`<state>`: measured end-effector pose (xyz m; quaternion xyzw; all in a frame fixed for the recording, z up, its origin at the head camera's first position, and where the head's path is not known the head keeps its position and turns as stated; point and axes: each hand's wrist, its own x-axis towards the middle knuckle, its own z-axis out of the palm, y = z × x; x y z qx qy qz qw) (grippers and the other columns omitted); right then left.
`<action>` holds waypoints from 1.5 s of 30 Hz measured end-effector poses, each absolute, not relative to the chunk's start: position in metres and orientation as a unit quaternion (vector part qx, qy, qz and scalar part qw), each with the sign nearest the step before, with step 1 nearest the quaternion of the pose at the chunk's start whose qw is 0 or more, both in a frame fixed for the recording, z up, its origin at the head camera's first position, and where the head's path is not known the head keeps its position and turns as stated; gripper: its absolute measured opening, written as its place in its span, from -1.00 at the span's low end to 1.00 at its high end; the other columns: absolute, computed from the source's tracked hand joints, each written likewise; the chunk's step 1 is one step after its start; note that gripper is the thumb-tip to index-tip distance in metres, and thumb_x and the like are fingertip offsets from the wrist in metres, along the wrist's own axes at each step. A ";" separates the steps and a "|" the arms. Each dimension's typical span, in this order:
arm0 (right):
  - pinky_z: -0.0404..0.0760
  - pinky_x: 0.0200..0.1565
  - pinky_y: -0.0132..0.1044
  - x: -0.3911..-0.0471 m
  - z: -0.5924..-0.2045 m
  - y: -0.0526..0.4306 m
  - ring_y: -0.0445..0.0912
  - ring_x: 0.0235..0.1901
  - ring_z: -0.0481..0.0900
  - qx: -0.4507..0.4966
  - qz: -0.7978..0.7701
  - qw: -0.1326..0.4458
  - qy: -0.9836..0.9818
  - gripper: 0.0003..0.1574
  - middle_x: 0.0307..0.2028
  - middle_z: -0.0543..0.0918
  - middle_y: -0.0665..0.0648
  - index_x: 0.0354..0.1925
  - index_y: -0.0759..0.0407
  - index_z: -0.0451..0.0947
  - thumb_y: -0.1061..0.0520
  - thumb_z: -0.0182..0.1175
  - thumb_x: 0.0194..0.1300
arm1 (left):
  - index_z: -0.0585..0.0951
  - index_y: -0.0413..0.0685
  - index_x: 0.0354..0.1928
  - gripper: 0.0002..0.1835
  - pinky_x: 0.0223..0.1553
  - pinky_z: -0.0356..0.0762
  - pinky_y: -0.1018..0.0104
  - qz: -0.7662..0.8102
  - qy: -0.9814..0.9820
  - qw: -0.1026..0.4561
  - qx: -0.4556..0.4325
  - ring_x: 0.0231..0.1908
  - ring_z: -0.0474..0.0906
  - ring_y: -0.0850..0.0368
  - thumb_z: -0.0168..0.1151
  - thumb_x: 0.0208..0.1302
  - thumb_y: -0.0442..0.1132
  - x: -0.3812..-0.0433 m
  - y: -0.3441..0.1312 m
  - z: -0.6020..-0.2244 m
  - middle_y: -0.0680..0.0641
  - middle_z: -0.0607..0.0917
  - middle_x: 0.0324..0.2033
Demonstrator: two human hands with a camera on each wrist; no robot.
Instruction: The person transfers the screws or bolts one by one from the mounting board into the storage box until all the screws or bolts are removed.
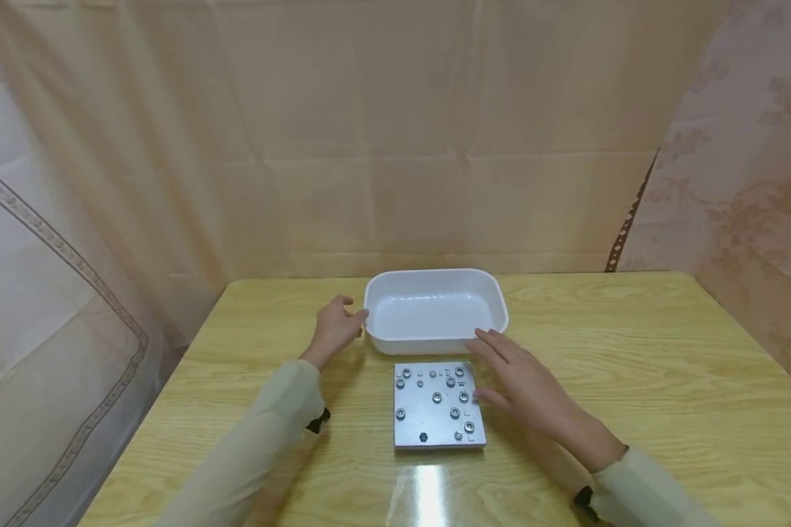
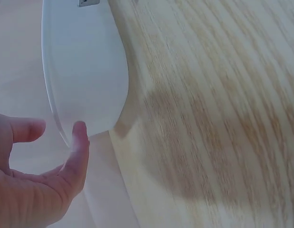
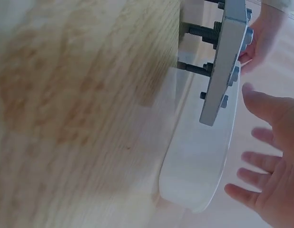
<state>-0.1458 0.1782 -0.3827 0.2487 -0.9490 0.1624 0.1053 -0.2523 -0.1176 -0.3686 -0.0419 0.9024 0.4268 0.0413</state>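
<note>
Fingers (image 1: 494, 345) parted, gripping nothing: left hand (image 1: 335, 326) at the long tray's (image 1: 422, 347) left end, right hand (image 1: 530, 384) near its front-right corner.

We see a work spot screened by fabric, though we cannot tell whether it lies in a home or a workshop. Behind the glossy wood-grain surface (image 1: 600, 322) hangs a creased beige drape (image 1: 402, 146); a flower-patterned cloth (image 1: 758, 161) hangs at right, a pale brown-bordered cloth (image 1: 39, 293) at left. These look domestic to us, while the bolt-studded metal plate (image 1: 422, 406) suggests a workshop.
</note>
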 end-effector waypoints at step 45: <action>0.64 -0.08 -0.27 -0.175 -0.383 0.165 -0.15 -0.10 0.61 0.415 0.038 0.168 -0.893 -0.71 -0.16 0.69 -0.03 -0.15 0.04 0.66 0.26 0.36 0.11 | 0.59 -0.40 -0.10 -0.75 -0.34 0.74 0.40 0.540 0.831 0.083 -0.102 -0.53 0.58 0.22 0.26 0.23 -0.37 -0.267 -0.113 -0.371 -0.18 0.63 -0.34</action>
